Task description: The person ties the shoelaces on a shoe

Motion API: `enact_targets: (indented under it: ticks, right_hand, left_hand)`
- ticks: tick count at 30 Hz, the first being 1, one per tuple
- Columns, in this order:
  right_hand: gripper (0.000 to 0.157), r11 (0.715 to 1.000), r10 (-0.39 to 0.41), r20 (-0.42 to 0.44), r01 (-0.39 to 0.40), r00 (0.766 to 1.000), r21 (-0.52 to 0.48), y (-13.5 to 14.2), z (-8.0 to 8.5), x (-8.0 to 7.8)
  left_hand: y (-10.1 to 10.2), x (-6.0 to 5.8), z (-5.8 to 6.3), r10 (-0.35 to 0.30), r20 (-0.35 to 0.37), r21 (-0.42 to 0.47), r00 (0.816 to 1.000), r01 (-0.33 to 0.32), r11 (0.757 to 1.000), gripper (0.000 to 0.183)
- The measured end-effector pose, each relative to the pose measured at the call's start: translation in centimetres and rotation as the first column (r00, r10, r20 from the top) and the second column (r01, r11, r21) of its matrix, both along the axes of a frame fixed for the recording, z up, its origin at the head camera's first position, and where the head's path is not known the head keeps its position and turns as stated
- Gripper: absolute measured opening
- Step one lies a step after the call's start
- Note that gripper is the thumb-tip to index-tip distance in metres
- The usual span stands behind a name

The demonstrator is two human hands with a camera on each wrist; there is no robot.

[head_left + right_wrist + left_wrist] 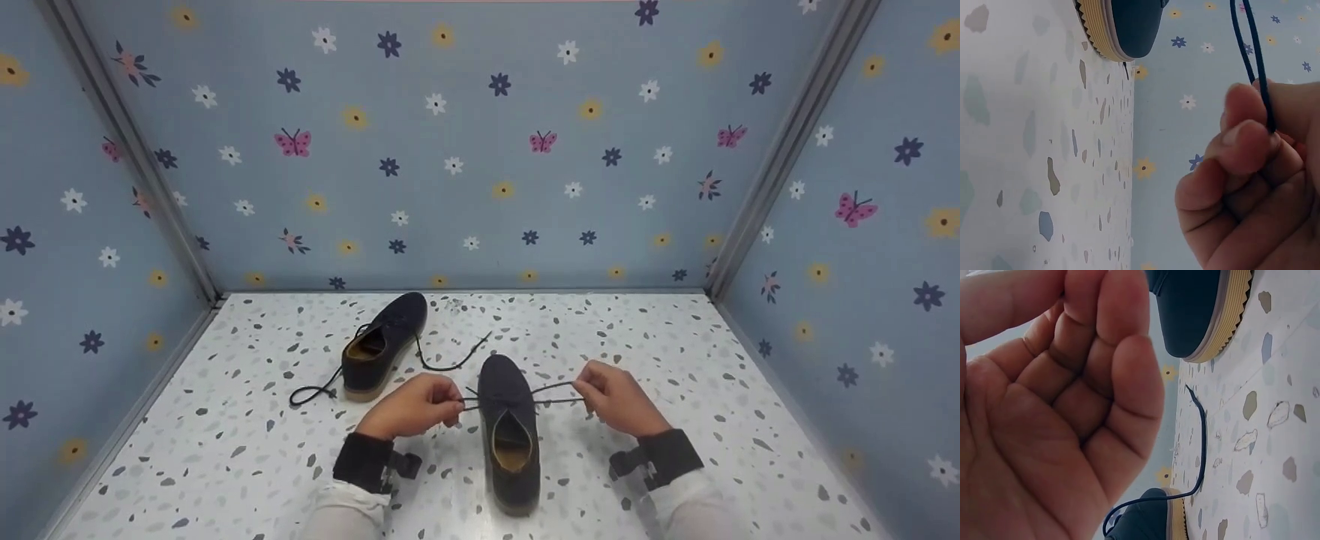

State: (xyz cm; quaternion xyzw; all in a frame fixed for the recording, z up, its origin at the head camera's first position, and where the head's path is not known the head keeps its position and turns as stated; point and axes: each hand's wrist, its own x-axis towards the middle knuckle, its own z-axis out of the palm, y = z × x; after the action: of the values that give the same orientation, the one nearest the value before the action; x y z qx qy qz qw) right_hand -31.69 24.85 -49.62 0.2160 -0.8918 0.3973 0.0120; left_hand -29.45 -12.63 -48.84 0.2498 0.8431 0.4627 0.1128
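A dark lace-up shoe (504, 384) with a tan lining stands on the floor between my hands, toe pointing away. My left hand (418, 405) pinches dark lace at the shoe's left side; in the left wrist view the curled fingers (1131, 382) hide the lace. On the other side, my right hand (621, 397) grips two strands of shoelace (559, 400) between thumb and fingers. Those strands (1258, 50) run down into the fingers in the right wrist view. The laces stretch nearly straight out from both sides of the shoe.
Another dark shoe (399, 319) stands farther back to the left, its loose lace (442, 368) trailing on the speckled floor (637, 330). Blue flowered panels (480, 217) enclose the back and both sides. Black straps (364, 459) with small cameras sit on both wrists.
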Motion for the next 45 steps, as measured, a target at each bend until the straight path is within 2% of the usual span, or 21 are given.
enact_targets:
  ticks: [4,8,11,14,17,20,26,29,31,36,40,45]
  right_hand:
    - [0.02,0.998,0.007,0.021,-0.008,1.0,0.056,-0.3,0.1,0.2]
    - [0.018,0.996,-0.008,-0.01,0.009,1.0,0.094,-0.6,0.5,0.5]
    - [0.012,0.996,-0.032,-0.056,0.036,0.998,0.085,-0.7,1.0,0.9]
    - [0.014,0.997,-0.045,-0.113,0.053,0.993,0.065,-1.0,1.8,1.4]
    - [0.016,0.998,-0.032,-0.172,0.04,0.985,0.043,-1.4,2.7,2.0]
    - [0.012,0.999,-0.005,-0.222,0.013,0.975,0.033,-1.9,3.5,2.6]
    - [0.007,0.999,0.035,-0.321,-0.025,0.947,0.034,-2.7,4.9,4.0]
    - [0.008,0.999,0.051,-0.38,-0.043,0.924,0.03,-3.0,5.4,4.6]
    - [0.01,0.998,0.065,-0.406,-0.059,0.912,0.026,-3.3,5.7,5.0]
    - [0.008,0.988,0.154,-0.429,-0.149,0.89,0.046,-4.1,5.4,5.8]
    - [0.006,0.964,0.264,-0.413,-0.249,0.872,0.09,-4.9,4.9,6.1]
    - [0.013,0.917,0.397,-0.358,-0.351,0.845,0.187,-6.0,4.5,6.6]
  left_hand:
    - [0.0,0.0,-0.1,0.027,-0.009,-0.025,1.0,-0.027,0.999,0.02]
    - [-0.2,0.1,0.1,0.062,-0.019,-0.041,0.998,-0.062,0.997,0.019]
    - [-0.4,0.0,0.4,0.102,-0.037,-0.001,0.994,-0.102,0.995,0.017]
    - [-0.7,-0.1,0.6,0.174,-0.076,0.063,0.982,-0.169,0.984,0.014]
    - [-1.0,0.0,1.1,0.277,-0.114,0.102,0.954,-0.266,0.958,0.011]
    - [-1.2,0.2,1.8,0.379,-0.137,0.128,0.915,-0.363,0.923,0.01]
    - [-1.9,0.6,2.5,0.502,-0.174,0.117,0.847,-0.488,0.865,0.014]
    - [-2.2,0.6,2.6,0.53,-0.191,0.104,0.826,-0.52,0.848,0.015]
    - [-2.4,0.7,2.7,0.541,-0.193,0.104,0.819,-0.531,0.841,0.014]
    - [-2.6,0.8,2.8,0.539,-0.194,0.108,0.82,-0.528,0.842,0.016]
    - [-2.7,0.9,2.9,0.541,-0.18,0.108,0.822,-0.53,0.841,0.025]
    - [-2.9,1.2,3.0,0.556,-0.196,0.103,0.808,-0.547,0.831,0.034]
